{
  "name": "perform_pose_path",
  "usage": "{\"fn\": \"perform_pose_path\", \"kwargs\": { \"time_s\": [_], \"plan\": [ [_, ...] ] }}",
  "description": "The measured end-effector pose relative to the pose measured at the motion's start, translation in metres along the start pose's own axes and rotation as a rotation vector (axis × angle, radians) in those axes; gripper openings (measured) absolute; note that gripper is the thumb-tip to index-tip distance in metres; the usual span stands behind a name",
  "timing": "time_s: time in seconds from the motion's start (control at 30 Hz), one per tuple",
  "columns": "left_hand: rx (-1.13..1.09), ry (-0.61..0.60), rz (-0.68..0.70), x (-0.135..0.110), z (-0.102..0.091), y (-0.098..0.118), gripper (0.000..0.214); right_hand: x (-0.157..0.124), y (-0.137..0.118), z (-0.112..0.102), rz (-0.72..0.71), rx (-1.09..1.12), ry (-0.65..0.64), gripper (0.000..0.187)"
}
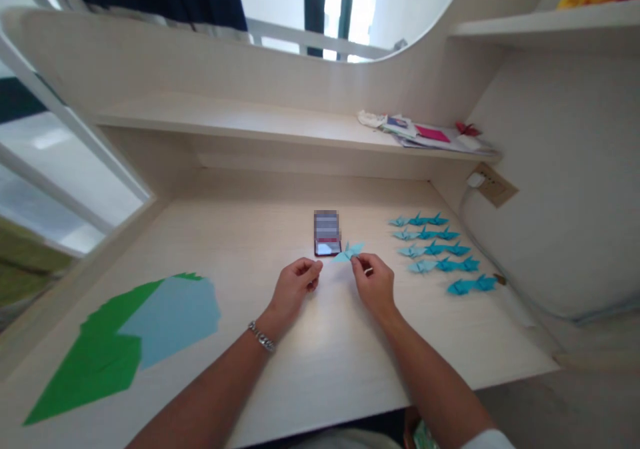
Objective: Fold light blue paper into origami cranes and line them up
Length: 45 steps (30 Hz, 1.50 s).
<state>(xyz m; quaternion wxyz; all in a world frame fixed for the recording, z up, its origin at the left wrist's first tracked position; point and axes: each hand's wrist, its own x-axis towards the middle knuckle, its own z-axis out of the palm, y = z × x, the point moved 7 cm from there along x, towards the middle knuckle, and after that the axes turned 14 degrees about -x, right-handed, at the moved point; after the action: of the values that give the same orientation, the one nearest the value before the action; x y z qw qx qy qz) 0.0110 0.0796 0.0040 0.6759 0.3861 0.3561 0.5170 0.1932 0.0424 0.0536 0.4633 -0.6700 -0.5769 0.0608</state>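
Observation:
My right hand (373,279) pinches a light blue folded paper crane (349,251) just above the desk (320,362), right of a phone (327,234) that lies flat. My left hand (295,284), with a metal bracelet on its wrist, rests on the desk a little left of the crane. Its fingers are curled with nothing visible in them.
Several finished blue paper cranes (440,249) lie in rows at the right of the desk. Green paper sheets (95,359) and light blue paper sheets (173,315) lie at the left front. The shelf above holds a pile of papers (430,135). A wall socket (493,183) sits at the right.

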Motion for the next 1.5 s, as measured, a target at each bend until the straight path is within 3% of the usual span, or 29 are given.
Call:
{"fn": "perform_pose_path", "kwargs": {
  "time_s": [0.2,0.43,0.57,0.87,1.5],
  "plan": [
    [0.087,0.013,0.006,0.006,-0.007,-0.003,0.024,-0.003,0.021,-0.027,0.098,-0.094,0.015,0.020],
    [0.218,-0.009,0.040,0.006,-0.008,-0.002,0.024,-0.046,0.094,-0.095,0.341,-0.262,0.152,0.025],
    [0.271,-0.002,0.036,0.006,-0.007,-0.001,0.025,-0.063,0.124,-0.119,0.427,-0.341,0.189,0.026],
    [0.347,-0.014,0.026,0.007,-0.005,0.000,0.025,-0.061,0.144,-0.130,0.466,-0.360,0.174,0.026],
    [0.461,-0.029,0.023,0.004,-0.004,0.003,0.025,-0.059,0.149,-0.131,0.507,-0.460,0.165,0.024]
  ]
}}
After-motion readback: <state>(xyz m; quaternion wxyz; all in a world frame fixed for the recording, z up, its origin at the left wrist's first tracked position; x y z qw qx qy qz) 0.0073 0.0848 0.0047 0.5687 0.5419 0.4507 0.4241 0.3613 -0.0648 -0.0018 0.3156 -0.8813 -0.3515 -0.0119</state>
